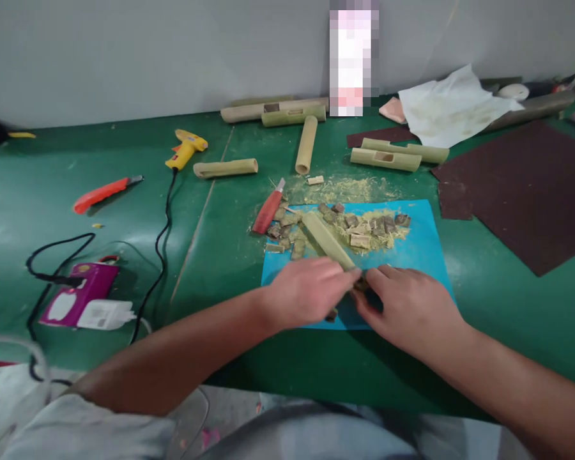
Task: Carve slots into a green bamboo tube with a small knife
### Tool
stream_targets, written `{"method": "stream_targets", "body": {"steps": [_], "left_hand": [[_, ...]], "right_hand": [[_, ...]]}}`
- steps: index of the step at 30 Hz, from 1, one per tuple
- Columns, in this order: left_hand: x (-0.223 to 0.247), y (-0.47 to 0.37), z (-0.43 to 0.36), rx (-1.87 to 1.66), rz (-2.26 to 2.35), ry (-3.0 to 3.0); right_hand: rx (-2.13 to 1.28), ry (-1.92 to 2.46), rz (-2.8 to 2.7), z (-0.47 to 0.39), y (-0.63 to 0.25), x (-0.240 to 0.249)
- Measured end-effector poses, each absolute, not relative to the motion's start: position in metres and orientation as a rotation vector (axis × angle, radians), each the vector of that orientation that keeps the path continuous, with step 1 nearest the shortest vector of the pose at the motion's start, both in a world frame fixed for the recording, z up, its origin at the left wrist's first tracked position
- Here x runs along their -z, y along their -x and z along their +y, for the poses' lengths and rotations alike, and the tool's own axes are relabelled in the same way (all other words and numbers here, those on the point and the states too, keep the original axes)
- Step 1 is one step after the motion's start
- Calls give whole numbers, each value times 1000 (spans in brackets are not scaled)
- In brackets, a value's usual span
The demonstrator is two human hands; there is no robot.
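A pale green bamboo piece (326,239) slants over a blue sheet (424,249). My left hand (311,289) is closed round its near end. My right hand (407,303) meets it there, thumb and fingers pinched at the same end by a small dark bit; what exactly it grips is partly hidden. Bamboo chips and shavings (378,239) lie heaped on the sheet beyond my hands. To the left of the heap rests a red-handled knife (267,212), its blade pointing away.
Cut bamboo tubes (386,159) lie toward the back. On the left are a yellow glue gun (186,150), an orange cutter (103,194) and a purple power strip (84,291) with cords. Dark brown sheets (522,191) and white paper (441,108) are at right.
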State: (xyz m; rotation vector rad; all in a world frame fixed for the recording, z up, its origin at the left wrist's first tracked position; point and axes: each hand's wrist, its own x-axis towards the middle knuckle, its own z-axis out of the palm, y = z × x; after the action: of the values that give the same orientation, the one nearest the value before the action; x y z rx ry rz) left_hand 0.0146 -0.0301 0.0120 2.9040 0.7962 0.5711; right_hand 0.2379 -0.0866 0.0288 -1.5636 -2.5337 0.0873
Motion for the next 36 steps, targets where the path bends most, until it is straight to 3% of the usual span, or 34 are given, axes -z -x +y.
{"method": "stream_targets", "body": {"steps": [4,10,21,26,32,36], "left_hand": [[-18,-12,-21,-630,1247,-2746],[-19,-25,-46,-494,666,-2874],[-16,-19,-33,-559,741,-2873],[-12,-3,-8,-748,1395,-2797],[-12,-14,-25,-558,851,-2878],[-13,-11,-22,-730,1256,-2812]], "right_hand": [[-69,1581,-2525,-87,-237,-30],[-1,1532,-2548,-91,-237,-33],[10,1543,-2567,-86,-236,-31],[48,1593,-2520,-85,-237,-31],[-33,1607,-2578,-85,-236,-31],[-41,1664,-2559,-85,-235,-32]]}}
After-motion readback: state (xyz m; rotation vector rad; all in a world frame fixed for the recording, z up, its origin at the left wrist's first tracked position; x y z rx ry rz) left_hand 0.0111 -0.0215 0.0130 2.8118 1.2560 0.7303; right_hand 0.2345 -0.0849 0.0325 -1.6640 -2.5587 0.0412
